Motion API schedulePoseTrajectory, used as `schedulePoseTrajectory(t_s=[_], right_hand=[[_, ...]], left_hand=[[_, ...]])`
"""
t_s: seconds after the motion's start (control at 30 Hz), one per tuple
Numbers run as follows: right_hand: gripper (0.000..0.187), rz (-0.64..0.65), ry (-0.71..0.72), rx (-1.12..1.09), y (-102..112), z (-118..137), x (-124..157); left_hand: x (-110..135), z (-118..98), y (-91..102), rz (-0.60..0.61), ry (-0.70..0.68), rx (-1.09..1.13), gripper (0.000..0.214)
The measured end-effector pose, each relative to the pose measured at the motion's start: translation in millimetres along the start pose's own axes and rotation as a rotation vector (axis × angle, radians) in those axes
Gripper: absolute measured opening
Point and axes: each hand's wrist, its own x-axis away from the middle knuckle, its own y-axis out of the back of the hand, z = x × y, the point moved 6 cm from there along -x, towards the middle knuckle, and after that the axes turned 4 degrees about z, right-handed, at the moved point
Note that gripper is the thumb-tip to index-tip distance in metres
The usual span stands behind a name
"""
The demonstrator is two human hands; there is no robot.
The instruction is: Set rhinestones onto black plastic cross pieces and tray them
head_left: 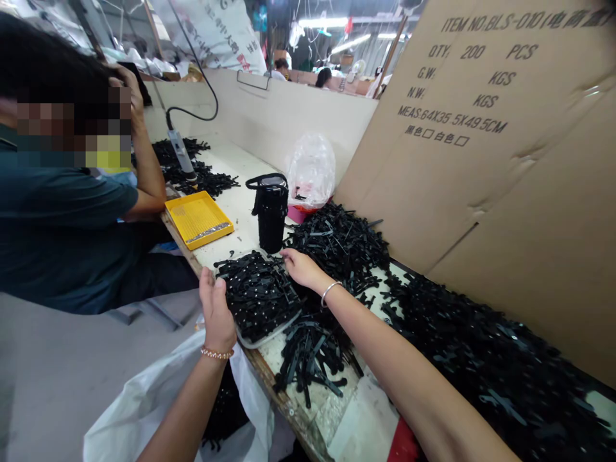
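A shallow clear tray (pixel 269 336) heaped with small black plastic pieces (pixel 257 292) sits at the near edge of the workbench. My left hand (pixel 216 311) rests against the tray's left side, fingers stretched upward and together, a bead bracelet on the wrist. My right hand (pixel 298 266) lies on the far right of the heap, fingers curled down onto the pieces; whether it pinches one is hidden. A silver bangle circles that wrist.
Large piles of black pieces (pixel 481 359) cover the bench to the right, below a leaning cardboard sheet (pixel 481 160). A black cylindrical container (pixel 271 212), a yellow tray (pixel 199 219), a plastic bag (pixel 312 168) and a seated co-worker (pixel 62 224) lie beyond. A white bag (pixel 144 398) hangs below the edge.
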Motion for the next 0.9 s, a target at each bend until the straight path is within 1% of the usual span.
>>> schedulePoseTrajectory(t_s=[0.13, 0.27, 0.4, 0.6, 0.77, 0.9], right_hand=[[0.044, 0.115, -0.023, -0.003, -5.4, 3.3, -10.0], [0.045, 0.14, -0.023, -0.038, -8.3, 0.4, -14.4], [0.043, 0.111, 0.005, -0.058, -8.8, 3.1, -13.8], [0.038, 0.013, 0.118, 0.027, -7.3, 24.1, -4.9], [0.043, -0.051, 0.126, 0.06, -14.8, 31.8, 5.5], [0.052, -0.032, 0.095, 0.019, -22.6, 38.4, 16.4]], left_hand=[[1.6, -0.4, -1.6, 0.0, 0.023, -0.043, 0.069], [1.9, -0.4, -2.2, 0.006, 0.032, -0.065, 0.069], [1.7, -0.2, -2.2, 0.006, 0.035, -0.087, 0.067], [2.3, -2.4, -3.5, 0.015, 0.025, -0.118, 0.065], [2.3, 1.0, -3.2, 0.032, 0.008, -0.132, 0.064], [3.0, 3.3, -2.6, 0.044, 0.005, -0.124, 0.063]])
